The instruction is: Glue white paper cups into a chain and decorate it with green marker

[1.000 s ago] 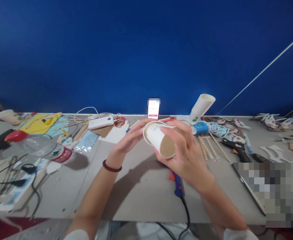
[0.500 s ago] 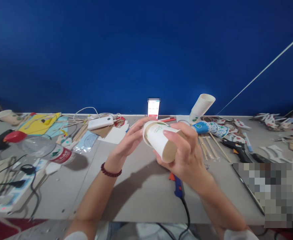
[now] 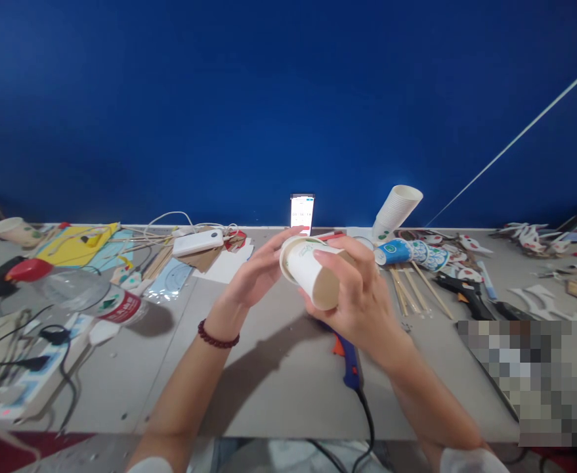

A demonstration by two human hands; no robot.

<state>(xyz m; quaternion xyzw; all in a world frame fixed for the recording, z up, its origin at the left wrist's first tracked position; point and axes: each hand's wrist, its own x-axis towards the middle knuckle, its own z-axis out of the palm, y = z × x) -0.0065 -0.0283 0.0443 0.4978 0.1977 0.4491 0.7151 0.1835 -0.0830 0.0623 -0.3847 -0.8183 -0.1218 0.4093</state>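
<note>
A white paper cup [image 3: 308, 266] with a green print is held tilted above the table, its tan round end facing me. My right hand [image 3: 354, 282] is closed round its right side, thumb across the top. At the cup's far left end shows a pale rim [image 3: 288, 259]; whether it belongs to a second cup I cannot tell. My left hand [image 3: 253, 272], with a dark red bead bracelet on the wrist, holds that rim with its fingers, partly hidden behind it. Below my right hand a blue glue gun [image 3: 351, 368] with an orange trigger lies on the table.
A lit phone [image 3: 302, 210] stands at the wall. A stack of paper cups [image 3: 396, 213] and blue patterned cups [image 3: 411, 253] are at the back right, near wooden sticks and a black glue gun [image 3: 465, 295]. To the left lie a bottle [image 3: 96, 295] and a power strip [image 3: 52, 374].
Both hands and the cup have shifted slightly left and up. More of the blue glue gun shows below my right hand. The grip looks the same.
</note>
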